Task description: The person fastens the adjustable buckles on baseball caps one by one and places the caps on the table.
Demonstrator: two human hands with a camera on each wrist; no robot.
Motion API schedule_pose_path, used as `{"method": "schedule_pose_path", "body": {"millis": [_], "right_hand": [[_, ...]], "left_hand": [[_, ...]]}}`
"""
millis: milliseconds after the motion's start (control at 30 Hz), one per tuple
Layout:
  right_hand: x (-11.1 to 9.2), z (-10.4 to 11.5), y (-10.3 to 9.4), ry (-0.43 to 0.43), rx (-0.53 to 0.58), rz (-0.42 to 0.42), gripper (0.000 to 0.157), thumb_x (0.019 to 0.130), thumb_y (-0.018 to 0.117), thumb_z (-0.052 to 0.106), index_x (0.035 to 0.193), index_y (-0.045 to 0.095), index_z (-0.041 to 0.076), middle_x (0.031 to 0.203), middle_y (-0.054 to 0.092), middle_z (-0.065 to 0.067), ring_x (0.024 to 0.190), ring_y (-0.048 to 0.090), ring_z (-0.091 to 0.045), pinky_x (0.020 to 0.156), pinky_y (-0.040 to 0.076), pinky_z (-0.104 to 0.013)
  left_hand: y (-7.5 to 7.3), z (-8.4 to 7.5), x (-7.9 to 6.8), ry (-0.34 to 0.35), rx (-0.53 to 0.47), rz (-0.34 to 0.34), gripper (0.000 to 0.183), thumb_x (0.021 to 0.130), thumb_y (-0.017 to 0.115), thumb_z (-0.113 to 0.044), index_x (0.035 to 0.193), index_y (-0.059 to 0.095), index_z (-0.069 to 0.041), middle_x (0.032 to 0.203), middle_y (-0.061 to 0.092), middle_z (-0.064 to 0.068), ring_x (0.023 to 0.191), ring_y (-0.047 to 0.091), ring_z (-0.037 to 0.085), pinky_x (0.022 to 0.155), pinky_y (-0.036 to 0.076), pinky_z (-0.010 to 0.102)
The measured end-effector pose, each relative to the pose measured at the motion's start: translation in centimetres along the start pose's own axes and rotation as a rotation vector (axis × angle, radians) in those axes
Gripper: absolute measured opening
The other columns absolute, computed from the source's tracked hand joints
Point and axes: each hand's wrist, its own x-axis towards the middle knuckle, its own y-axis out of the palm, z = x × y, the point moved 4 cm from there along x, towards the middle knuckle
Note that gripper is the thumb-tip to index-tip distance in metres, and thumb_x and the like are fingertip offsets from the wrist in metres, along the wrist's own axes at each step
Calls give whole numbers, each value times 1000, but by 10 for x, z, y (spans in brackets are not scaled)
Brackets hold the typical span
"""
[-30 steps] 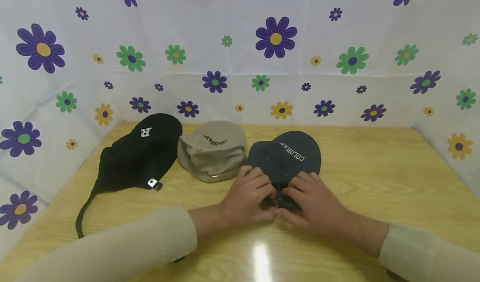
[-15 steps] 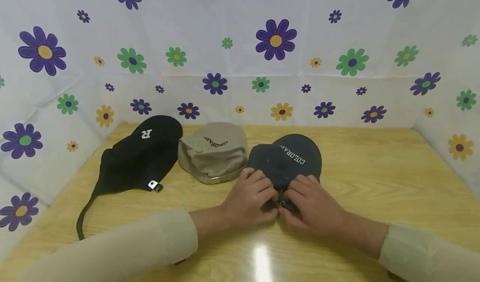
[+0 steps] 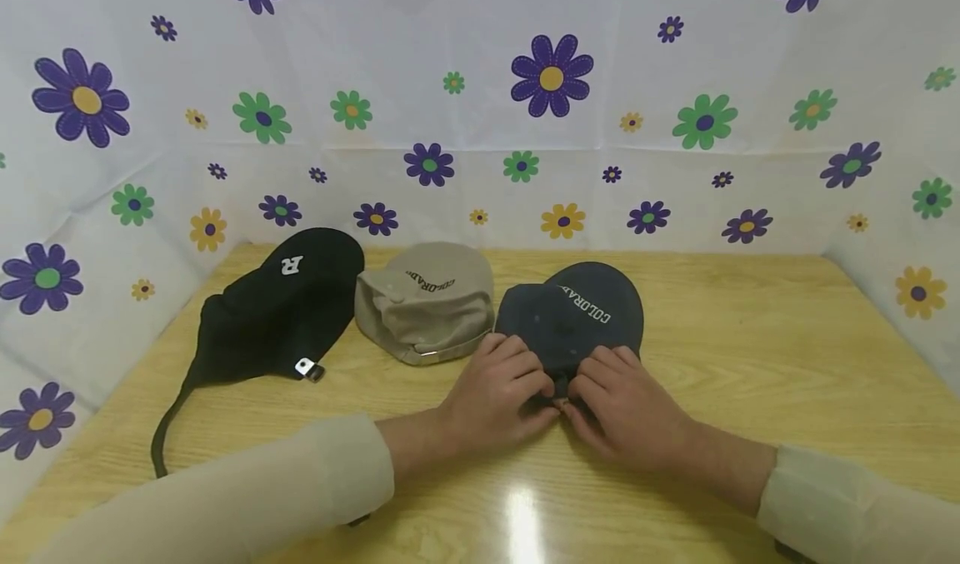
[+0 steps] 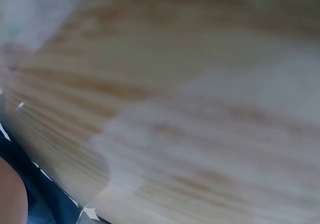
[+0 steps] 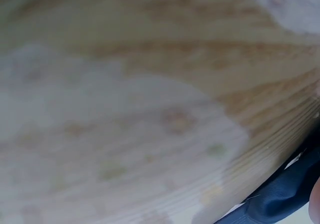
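Pinching the back end of a navy cap (image 3: pixel 555 326), two-handed.
Gripping with curled fingers of both left hand (image 3: pixel 501 391) and right hand (image 3: pixel 633 407), thumb tips close together. Got said cap sitting on the wood-grain table (image 3: pixel 757 339), just beside a tan cap (image 3: pixel 438 301), with a black cap (image 3: pixel 273 326) farther left.

A navy cap (image 3: pixel 536 322) lies on the surface (image 3: pixel 735 347), its rounded brim (image 3: pixel 622 289) toward one o'clock. Inverted white lettering (image 3: pixel 587 305) beginning COLORA slants across it from four o'clock to ten; the back strap (image 3: pixel 561 386), at six o'clock, is mostly covered.
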Motion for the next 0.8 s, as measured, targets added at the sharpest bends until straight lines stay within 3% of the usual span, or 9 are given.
{"method": "schedule_pose_path", "body": {"millis": [333, 600, 700, 800], "right_hand": [[1, -2, 0, 44, -39, 29, 14, 90, 63, 26, 86, 60, 12, 84, 53, 1, 80, 45, -19, 72, 33, -34], [0, -5, 0, 76, -43, 38, 15, 85, 70, 26, 82, 60, 15, 81, 53, 2, 78, 45, -19, 72, 33, -34], [-1, -5, 2, 99, -37, 55, 16, 85, 71, 28, 82, 61, 16, 82, 53, 3, 80, 46, -18, 73, 34, -34], [-3, -6, 1, 129, -32, 67, 16, 85, 73, 28, 82, 62, 16, 82, 54, 4, 80, 46, -17, 74, 34, -34]], "left_hand": [[-3, 2, 2, -10, -19, 41, 7, 78, 78, -20, 81, 71, -18, 81, 61, -6, 78, 54, 12, 71, 45, 27], [-6, 13, -14, 6, -27, 93, 4, 83, 70, -17, 87, 71, -17, 88, 62, -4, 83, 55, 14, 76, 46, 29], [-15, 21, -17, -58, -55, 82, 4, 83, 71, -16, 88, 71, -16, 90, 63, -4, 87, 56, 16, 81, 47, 32], [-28, 33, -14, -190, -116, 37, 5, 84, 73, -15, 88, 71, -13, 91, 66, -1, 90, 58, 18, 85, 46, 36]]}}
